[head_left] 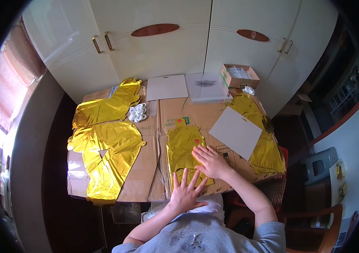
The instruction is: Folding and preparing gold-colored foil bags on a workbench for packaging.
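Observation:
A folded gold foil balloon (pixel 181 147) lies flat on the cardboard-covered table in front of me. Two small red spots show near its top and right edge. My left hand (pixel 184 195) rests across its lower edge with the fingers spread. Flat on its lower right side lies my right hand (pixel 210 162), fingers stretched out and pointing up to the left. Neither hand grips anything. To the left, another gold foil balloon (pixel 107 143) is spread out flat, with more gold foil (pixel 103 110) behind it.
Small white rolls (pixel 137 112) are heaped beside the left foil. A pale card (pixel 236 132) overlaps gold foil (pixel 268 154) at right. Along the back are another pale card (pixel 167 87), clear plastic bags (pixel 208 90) and a cardboard box (pixel 240 82) of white sticks. Cabinets (pixel 158 50) stand behind.

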